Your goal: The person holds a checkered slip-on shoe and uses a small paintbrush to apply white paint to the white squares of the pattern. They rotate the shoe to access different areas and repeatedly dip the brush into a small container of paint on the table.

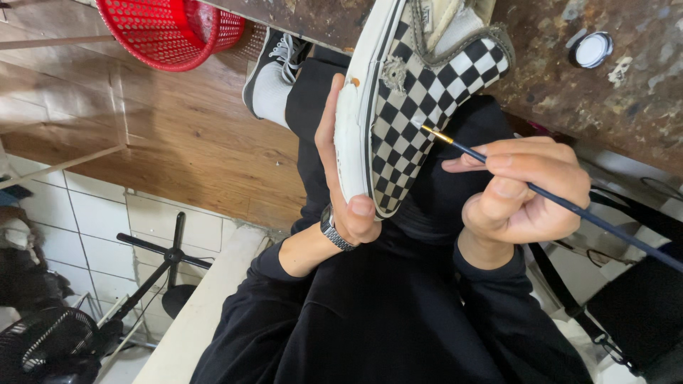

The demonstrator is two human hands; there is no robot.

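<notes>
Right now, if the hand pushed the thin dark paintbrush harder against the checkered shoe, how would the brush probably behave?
The thin dark-handled paintbrush with a gold ferrule looks very light, pinched by the right hand alone. Its fine tip would probably splay against the black-and-white checkered canvas slip-on shoe. The long slim handle might flex slightly. The shoe seems steady, gripped at its white sole by the left hand.
</notes>
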